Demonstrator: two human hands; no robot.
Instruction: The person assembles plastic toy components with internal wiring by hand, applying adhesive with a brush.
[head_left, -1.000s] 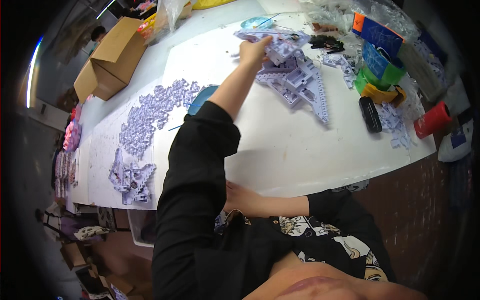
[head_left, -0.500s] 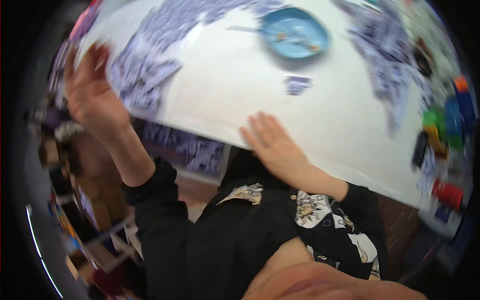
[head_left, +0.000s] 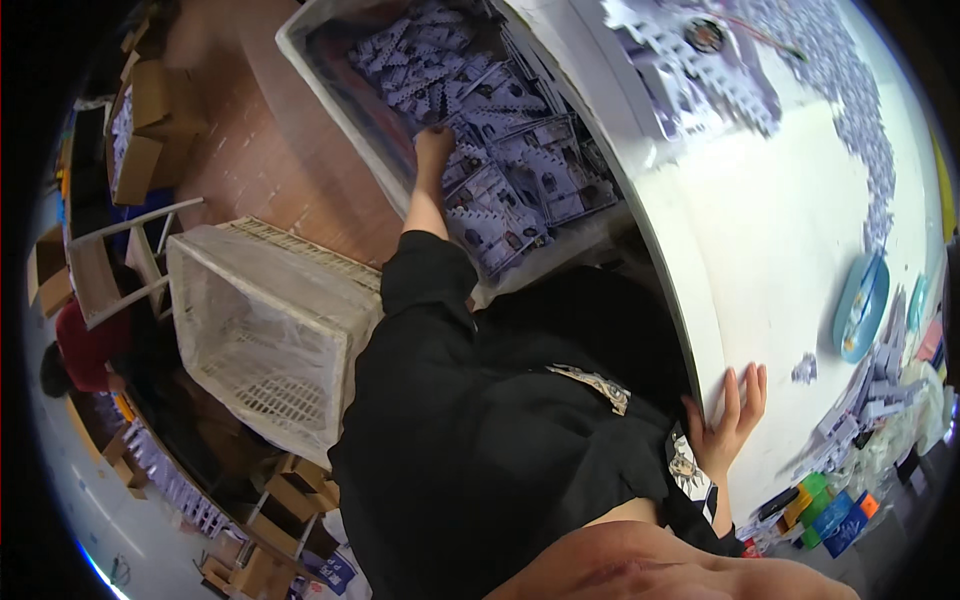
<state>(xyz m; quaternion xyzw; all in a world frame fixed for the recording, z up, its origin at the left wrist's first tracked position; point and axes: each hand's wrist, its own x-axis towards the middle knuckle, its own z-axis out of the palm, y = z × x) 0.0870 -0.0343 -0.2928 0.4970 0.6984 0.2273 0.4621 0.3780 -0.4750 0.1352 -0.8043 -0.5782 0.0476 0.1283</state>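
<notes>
My left hand (head_left: 433, 152) reaches down to the left into a large pale crate (head_left: 355, 135) beside the table. Its fingers are closed over a heap of white-and-grey printed paper pieces with zigzag edges (head_left: 500, 195); what they hold, if anything, is hidden. On the edge of the white table (head_left: 700, 250), my right hand (head_left: 733, 418) rests with its fingers spread, holding nothing. Beyond it on the tabletop lie a small printed scrap (head_left: 804, 369) and a blue oval tray (head_left: 861, 308) with small bits in it.
A white plastic basket (head_left: 300, 275) with a clear liner stands left of my body, near a stool frame (head_left: 120, 255). Cardboard boxes (head_left: 165, 120) and a person in red (head_left: 92, 345) are farther left. Printed pieces (head_left: 690, 65) and a long strip of pieces (head_left: 850, 140) cover the far tabletop.
My view has swung left and down to the crate. My left hand has gone from raised above the table's left edge into the crate. The right hand stays on the table edge.
</notes>
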